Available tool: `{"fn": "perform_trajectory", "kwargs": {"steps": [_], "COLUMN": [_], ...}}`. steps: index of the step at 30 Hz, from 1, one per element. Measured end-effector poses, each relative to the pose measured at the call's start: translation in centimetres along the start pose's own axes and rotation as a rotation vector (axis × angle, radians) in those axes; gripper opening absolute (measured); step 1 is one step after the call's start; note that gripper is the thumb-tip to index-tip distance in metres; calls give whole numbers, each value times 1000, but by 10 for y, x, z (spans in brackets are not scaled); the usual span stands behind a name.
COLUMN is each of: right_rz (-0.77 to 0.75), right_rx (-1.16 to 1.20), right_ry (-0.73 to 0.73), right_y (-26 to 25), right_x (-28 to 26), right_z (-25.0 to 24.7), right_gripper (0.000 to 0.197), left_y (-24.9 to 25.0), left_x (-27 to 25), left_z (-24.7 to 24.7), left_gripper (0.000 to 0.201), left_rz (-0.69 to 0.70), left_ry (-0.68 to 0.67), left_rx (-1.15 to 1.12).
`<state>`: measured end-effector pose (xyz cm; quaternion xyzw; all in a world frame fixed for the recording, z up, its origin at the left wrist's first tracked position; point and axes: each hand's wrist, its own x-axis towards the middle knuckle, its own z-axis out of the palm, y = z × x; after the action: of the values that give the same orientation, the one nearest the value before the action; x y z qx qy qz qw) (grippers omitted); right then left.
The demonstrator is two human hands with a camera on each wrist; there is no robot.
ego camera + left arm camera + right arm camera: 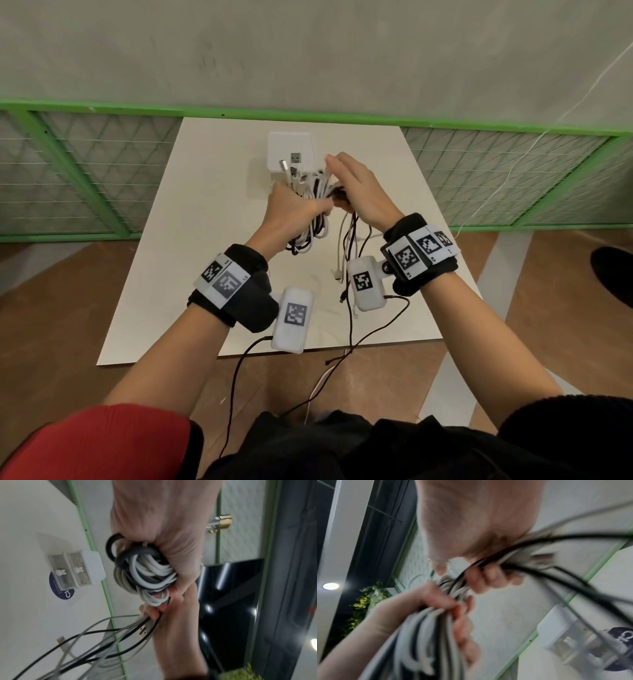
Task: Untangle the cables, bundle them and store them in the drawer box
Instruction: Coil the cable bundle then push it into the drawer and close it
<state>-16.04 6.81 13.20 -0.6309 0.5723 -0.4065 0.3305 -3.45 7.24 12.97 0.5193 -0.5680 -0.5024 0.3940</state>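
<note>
Over the middle of the white board, my left hand (pixel 291 205) grips a coiled bundle of white and black cables (pixel 310 233). Several plugs (pixel 296 158) stick up above the fist. The coil (pixel 145 572) shows plainly in the left wrist view, packed into the left hand (pixel 171 534). My right hand (pixel 359 192) is just right of the coil, its fingers (pixel 488 576) curled round the loose cable strands (pixel 556 561), which trail down to the board (pixel 349 246). The white drawer box (pixel 289 144) stands behind the hands, with two clear drawers (pixel 75 569).
The white board (pixel 205 257) lies on a brown floor. A green mesh fence (pixel 68 171) runs behind it against a grey wall. A dark round sticker (pixel 58 588) lies under the box. A dark shoe (pixel 613 277) is at the far right.
</note>
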Motion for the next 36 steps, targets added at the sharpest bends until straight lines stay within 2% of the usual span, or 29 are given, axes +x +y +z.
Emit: {"fn": "perform_trajectory", "kwargs": {"steps": [3, 7, 10, 13, 17, 21, 24, 27, 29, 33, 36], "right_rz": [-123, -153, -136, -88, -57, -40, -31, -10, 1, -3, 0], "right_rx": [32, 161, 301, 316, 337, 333, 345, 346, 343, 297, 345], "right_ry": [58, 80, 81, 78, 71, 41, -20, -109, -147, -119, -66], "right_y": [17, 26, 24, 23, 23, 21, 20, 21, 19, 11, 5], "right_x": [-13, -25, -29, -30, -33, -31, -28, -27, -28, -27, -26], "right_z": [1, 3, 9, 18, 25, 24, 20, 18, 18, 22, 25], "right_gripper": [26, 22, 54, 76, 78, 82, 77, 53, 45, 29, 37], "left_y": [4, 8, 7, 3, 1, 1, -1, -1, -1, -3, 1], "left_x": [2, 3, 3, 2, -2, -4, -3, -2, -1, 0, 2], "left_z": [-4, -4, 0, 6, 13, 12, 10, 6, 4, 3, 5], "left_gripper": [19, 22, 10, 18, 30, 12, 10, 32, 30, 18, 28], "left_rz": [0, 13, 66, 91, 101, 133, 155, 189, 183, 117, 108], "left_ry": [25, 60, 38, 22, -4, -23, -45, -95, -119, -112, -72], "left_rx": [-89, -225, -308, -300, -278, -243, -234, -252, -246, -244, -288]}}
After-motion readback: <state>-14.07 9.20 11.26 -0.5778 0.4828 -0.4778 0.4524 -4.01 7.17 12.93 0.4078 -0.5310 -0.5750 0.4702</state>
